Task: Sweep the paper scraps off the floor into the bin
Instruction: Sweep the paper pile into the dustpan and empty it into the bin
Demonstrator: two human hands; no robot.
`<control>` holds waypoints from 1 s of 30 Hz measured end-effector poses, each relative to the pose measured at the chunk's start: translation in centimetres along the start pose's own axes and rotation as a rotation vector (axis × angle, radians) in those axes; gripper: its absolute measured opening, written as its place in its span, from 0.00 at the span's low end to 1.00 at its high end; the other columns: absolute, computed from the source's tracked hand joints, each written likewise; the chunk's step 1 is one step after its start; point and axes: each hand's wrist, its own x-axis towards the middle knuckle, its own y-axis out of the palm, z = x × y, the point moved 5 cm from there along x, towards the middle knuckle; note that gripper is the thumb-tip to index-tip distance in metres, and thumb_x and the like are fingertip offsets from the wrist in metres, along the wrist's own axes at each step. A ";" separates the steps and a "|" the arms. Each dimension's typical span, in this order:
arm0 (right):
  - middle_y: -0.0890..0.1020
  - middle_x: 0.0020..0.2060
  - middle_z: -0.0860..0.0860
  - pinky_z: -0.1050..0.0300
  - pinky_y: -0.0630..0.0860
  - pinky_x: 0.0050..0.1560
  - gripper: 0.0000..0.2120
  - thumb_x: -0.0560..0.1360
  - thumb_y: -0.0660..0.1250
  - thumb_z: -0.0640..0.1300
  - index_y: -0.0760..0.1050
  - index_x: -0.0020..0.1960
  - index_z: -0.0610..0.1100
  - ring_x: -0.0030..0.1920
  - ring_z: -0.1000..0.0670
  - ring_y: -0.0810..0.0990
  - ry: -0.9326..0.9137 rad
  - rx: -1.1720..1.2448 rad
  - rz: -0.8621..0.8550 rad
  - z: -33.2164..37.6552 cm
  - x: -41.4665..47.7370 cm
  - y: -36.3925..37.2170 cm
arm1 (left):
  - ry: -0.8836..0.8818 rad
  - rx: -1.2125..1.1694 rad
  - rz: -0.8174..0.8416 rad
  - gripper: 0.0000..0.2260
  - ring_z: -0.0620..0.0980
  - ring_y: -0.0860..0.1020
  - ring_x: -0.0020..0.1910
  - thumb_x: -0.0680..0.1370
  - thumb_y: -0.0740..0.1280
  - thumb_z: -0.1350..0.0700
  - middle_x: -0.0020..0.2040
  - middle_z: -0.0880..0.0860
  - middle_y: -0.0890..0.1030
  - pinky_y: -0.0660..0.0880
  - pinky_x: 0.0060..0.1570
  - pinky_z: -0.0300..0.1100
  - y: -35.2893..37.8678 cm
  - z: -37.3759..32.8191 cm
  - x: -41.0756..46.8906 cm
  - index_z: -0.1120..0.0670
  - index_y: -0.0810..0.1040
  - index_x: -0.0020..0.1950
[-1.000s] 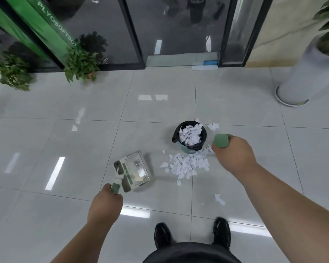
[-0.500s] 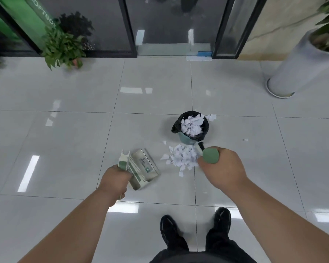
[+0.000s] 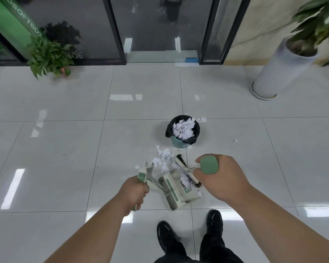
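**A:** Where is the loose paper?

**B:** A heap of white paper scraps (image 3: 164,157) lies on the glossy grey tiled floor (image 3: 65,149), just below the centre of the frame. It sits between the small teal bin with a black liner (image 3: 179,144) above and the cream and green plastic dustpan (image 3: 179,188) below. The dark-bristled brush (image 3: 186,171) lies across the pan's mouth with scraps against it. That spot is blurred, so some scraps seem to be inside the pan, but I can't tell how many

**A:** And the hands?

**B:** The left hand (image 3: 134,192) is at lower centre-left, its grip wrapped fully round the dustpan's green handle with the fingers curled tight. The right hand (image 3: 218,177) is right of centre, and its grip is closed round the rounded green top of the brush handle, which pokes out above the fist

**A:** What about the bin?

**B:** It stands upright and is heaped with white scraps. A few more lie on the floor just at its upper right, and one stray bit (image 3: 235,140) sits well off to the right

**A:** Anything else around?

**B:** There are two black shoes (image 3: 165,234) at bottom centre. A leafy potted plant (image 3: 47,56) stands at upper left beside dark glass doors (image 3: 160,25), and a tall white cylindrical planter (image 3: 279,71) is at upper right
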 end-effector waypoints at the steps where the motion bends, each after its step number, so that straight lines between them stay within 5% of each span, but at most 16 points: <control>1: 0.83 0.32 0.48 0.51 0.79 0.37 0.08 0.70 0.72 0.45 0.82 0.47 0.43 0.31 0.46 0.79 0.003 0.003 -0.005 -0.1 0.1 -0.5 | 0.010 -0.002 -0.010 0.10 0.49 0.60 0.25 0.73 0.62 0.68 0.30 0.53 0.64 0.59 0.28 0.38 0.4 0.0 0.0 0.54 0.66 0.41; 7: 0.74 0.20 0.56 0.57 0.71 0.31 0.03 0.71 0.71 0.44 0.82 0.44 0.46 0.21 0.55 0.68 -0.004 0.047 -0.065 -0.3 0.8 -3.5 | 0.019 -0.069 -0.070 0.12 0.48 0.57 0.26 0.73 0.61 0.69 0.30 0.52 0.63 0.58 0.26 0.36 0.9 0.4 -0.8 0.54 0.65 0.38; 15: 0.83 0.34 0.47 0.50 0.80 0.40 0.06 0.71 0.70 0.46 0.81 0.47 0.46 0.37 0.42 0.82 -0.028 -0.089 0.005 -0.8 2.1 -2.0 | 0.045 -0.130 -0.170 0.11 0.49 0.60 0.25 0.74 0.61 0.69 0.27 0.52 0.64 0.61 0.26 0.38 0.6 0.3 -1.2 0.55 0.67 0.37; 19: 0.80 0.33 0.43 0.52 0.76 0.34 0.07 0.70 0.71 0.43 0.81 0.45 0.41 0.29 0.48 0.73 -0.014 0.000 0.011 -1.8 1.8 -0.8 | 0.045 -0.122 -0.193 0.09 0.50 0.62 0.23 0.73 0.62 0.68 0.25 0.53 0.66 0.63 0.27 0.39 0.8 -0.4 -0.5 0.57 0.70 0.37; 25: 0.79 0.31 0.45 0.51 0.74 0.32 0.06 0.69 0.73 0.43 0.82 0.43 0.41 0.28 0.50 0.71 -0.102 -0.028 0.100 -0.4 0.6 -0.9 | 0.028 -0.193 -0.208 0.08 0.50 0.62 0.25 0.75 0.61 0.68 0.29 0.54 0.66 0.63 0.28 0.40 0.2 -0.7 0.5 0.57 0.71 0.39; 30: 0.76 0.27 0.48 0.58 0.67 0.27 0.08 0.70 0.71 0.38 0.83 0.41 0.51 0.26 0.49 0.70 -0.005 0.225 0.060 0.5 0.7 -3.7 | 0.024 -0.193 -0.205 0.08 0.51 0.62 0.25 0.74 0.60 0.68 0.29 0.54 0.66 0.63 0.28 0.40 0.1 -1.2 0.9 0.57 0.71 0.38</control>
